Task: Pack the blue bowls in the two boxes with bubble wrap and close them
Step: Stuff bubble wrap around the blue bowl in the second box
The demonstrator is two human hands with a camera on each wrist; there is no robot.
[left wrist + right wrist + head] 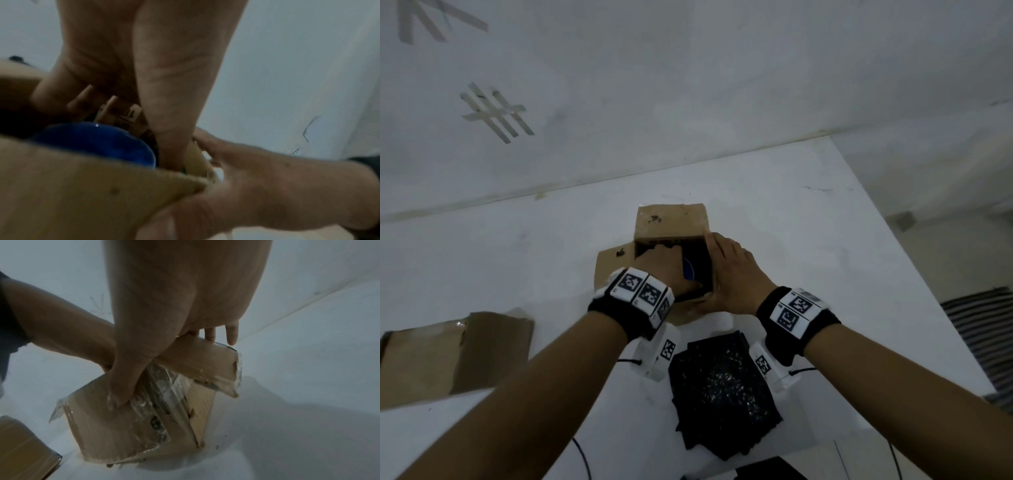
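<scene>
The box (671, 219) hides the left hand's (661, 263) grip; right hand (732, 274) spread at 3 o'clock. Forcing may chip the blue bowl (688, 271).

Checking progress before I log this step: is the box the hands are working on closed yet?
No, the box stands open, with the left hand reaching inside beside the blue bowl.

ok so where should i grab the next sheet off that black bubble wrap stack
Pinch a corner of the top sheet at the near edge of the black bubble wrap stack, coming in from your own side. The sheets lie flat on the white table, so mid-sheet probably offers little to grip, but at that near edge the corners fan out unevenly and stick past each other.
</scene>
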